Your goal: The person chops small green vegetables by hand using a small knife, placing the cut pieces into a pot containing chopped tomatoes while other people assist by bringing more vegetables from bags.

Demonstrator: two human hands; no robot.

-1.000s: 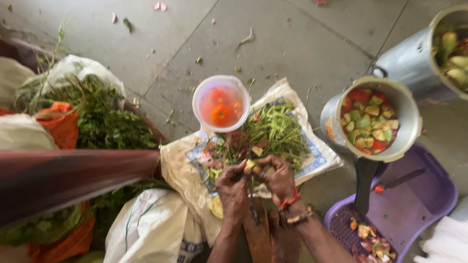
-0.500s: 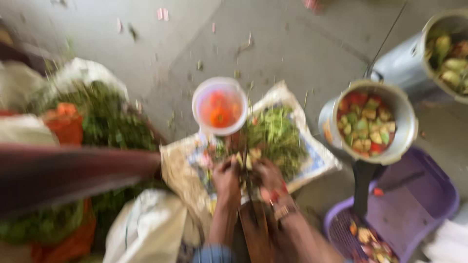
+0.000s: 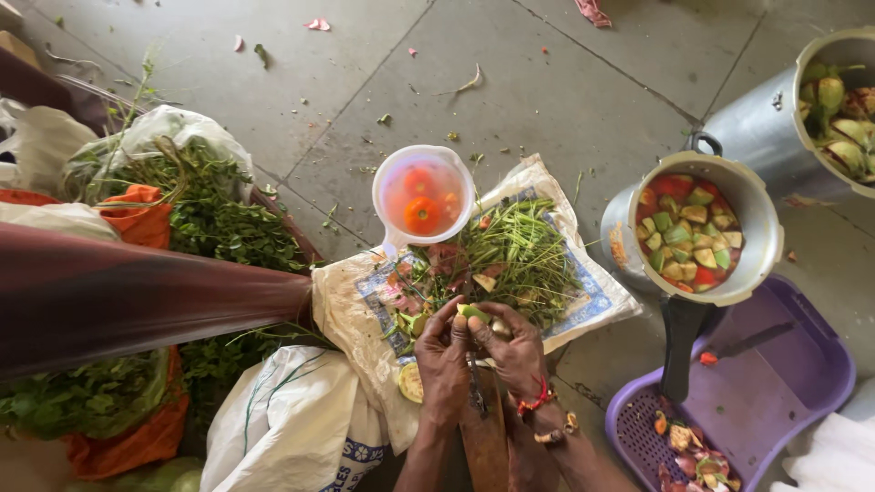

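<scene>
My left hand [image 3: 444, 357] and my right hand [image 3: 511, 349] meet over an upright blade [image 3: 475, 378] fixed on a wooden board [image 3: 486, 437]. Together they pinch a small green vegetable piece [image 3: 472, 313] against the blade's top. My right wrist wears a red thread and a bangle. Just beyond my fingers lie green stalks and vegetable scraps [image 3: 511, 251] on a spread white sack [image 3: 351, 305].
A plastic jug [image 3: 424, 196] with tomatoes in water stands beyond the sack. To the right are a metal pot [image 3: 700, 228] of chopped vegetables, a larger pot [image 3: 820, 100] and a purple basket [image 3: 775, 383]. Leafy greens [image 3: 214, 223] and sacks fill the left.
The view has shifted slightly and sharpened after a blurred frame. My hands stay at the blade with the green piece; little else differs.
</scene>
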